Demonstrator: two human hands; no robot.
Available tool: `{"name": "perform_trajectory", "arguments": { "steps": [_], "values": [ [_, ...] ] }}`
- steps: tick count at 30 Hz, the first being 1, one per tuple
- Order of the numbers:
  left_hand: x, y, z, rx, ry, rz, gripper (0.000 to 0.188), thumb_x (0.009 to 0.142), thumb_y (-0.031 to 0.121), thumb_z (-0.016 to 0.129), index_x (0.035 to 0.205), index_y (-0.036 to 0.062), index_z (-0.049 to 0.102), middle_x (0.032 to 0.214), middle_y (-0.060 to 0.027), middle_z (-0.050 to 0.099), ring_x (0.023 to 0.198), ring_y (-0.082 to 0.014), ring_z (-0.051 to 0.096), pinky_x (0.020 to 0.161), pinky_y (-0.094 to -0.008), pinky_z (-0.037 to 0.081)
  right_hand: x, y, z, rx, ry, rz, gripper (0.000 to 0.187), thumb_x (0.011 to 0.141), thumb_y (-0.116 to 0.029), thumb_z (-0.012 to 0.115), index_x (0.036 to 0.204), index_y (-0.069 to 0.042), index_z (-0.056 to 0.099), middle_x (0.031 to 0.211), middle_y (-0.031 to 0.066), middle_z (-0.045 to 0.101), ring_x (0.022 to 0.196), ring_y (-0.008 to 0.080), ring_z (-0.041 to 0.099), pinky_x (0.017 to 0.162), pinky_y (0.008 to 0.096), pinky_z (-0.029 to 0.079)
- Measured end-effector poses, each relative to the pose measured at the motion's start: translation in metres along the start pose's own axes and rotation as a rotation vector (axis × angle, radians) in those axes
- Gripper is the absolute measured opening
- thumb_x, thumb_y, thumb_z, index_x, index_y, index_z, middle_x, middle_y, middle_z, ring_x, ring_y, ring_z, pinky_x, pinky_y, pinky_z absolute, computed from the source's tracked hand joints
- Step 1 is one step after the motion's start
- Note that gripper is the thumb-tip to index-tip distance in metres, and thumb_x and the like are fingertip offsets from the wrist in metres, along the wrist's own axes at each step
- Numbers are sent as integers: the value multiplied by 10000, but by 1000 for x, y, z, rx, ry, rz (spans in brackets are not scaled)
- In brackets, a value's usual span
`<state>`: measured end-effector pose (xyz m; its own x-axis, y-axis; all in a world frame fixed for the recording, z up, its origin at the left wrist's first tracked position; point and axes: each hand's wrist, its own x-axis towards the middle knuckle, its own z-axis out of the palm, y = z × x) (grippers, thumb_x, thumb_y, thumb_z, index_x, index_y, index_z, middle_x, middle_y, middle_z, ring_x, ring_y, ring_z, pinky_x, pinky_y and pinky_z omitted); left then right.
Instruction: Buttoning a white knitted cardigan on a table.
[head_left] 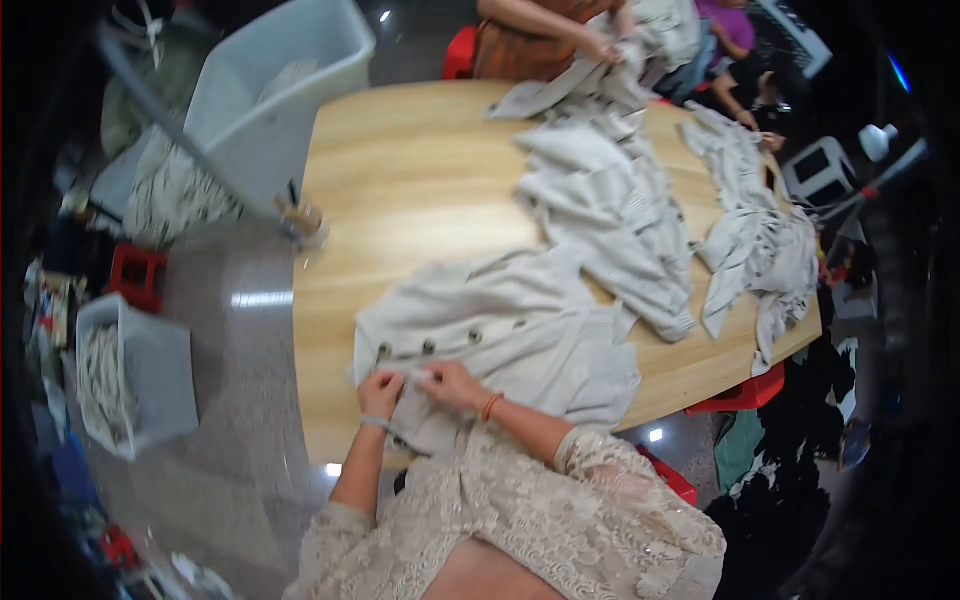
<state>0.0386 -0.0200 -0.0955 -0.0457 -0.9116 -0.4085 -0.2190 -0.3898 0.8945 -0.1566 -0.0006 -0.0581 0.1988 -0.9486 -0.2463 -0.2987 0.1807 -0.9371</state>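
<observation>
A cream knitted cardigan with a row of dark buttons lies spread on the near part of the wooden table. My left hand pinches the cardigan's edge close to the table's left side. Just to its right, my right hand also grips the knit, its fingers bent and pressed together. Both hands are close together below the buttons. Slight blur hides exactly what lies between the fingertips.
More cream garments are heaped across the pale wooden table. Two people handle garments at the far side. A large grey bin stands at the far left, and a smaller bin of knitwear nearer. Red stools stand around.
</observation>
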Motion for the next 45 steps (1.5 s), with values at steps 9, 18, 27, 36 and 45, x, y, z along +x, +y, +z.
{"name": "perform_trajectory", "arguments": {
  "steps": [9, 18, 27, 36, 45],
  "values": [
    [57, 21, 21, -587, 249, -245, 370, 783, 60, 707, 1063, 64, 465, 721, -64, 606, 525, -131, 586, 426, -275, 513, -2, 2, 7, -250, 19, -270, 202, 791, -153, 631, 932, -15, 589, 863, 200, 605, 814, 391, 581, 703, 435, 469],
    [61, 35, 18, -694, 62, -263, 290, 780, 50, 706, 924, 113, 461, 608, -7, 521, 427, -103, 454, 342, -224, 333, 11, -2, 5, -281, -17, -297, 237, 756, -134, 595, 947, 6, 576, 899, 199, 591, 850, 387, 575, 741, 432, 464],
    [72, 20, 16, -673, 164, -184, 238, 777, 52, 719, 803, 115, 491, 658, -47, 597, 478, -123, 547, 367, -236, 428, 10, -4, 9, -255, -15, -308, 239, 754, -117, 578, 960, 5, 577, 913, 196, 589, 866, 375, 585, 759, 418, 467],
    [35, 39, 16, -668, 122, -60, 313, 804, 8, 669, 1010, 63, 441, 782, -90, 613, 563, -188, 628, 451, -281, 531, 2, -17, 2, -243, 7, -275, 220, 769, -109, 577, 963, -5, 570, 927, 184, 579, 887, 372, 577, 770, 430, 460],
    [17, 8, 10, -634, -99, -86, 98, 832, 73, 676, 898, 39, 612, 796, -22, 636, 611, -92, 568, 552, -206, 455, -2, -27, 7, -254, 79, -361, 230, 782, -75, 535, 1006, -24, 516, 966, 183, 565, 923, 373, 573, 796, 442, 456]
  ]
}}
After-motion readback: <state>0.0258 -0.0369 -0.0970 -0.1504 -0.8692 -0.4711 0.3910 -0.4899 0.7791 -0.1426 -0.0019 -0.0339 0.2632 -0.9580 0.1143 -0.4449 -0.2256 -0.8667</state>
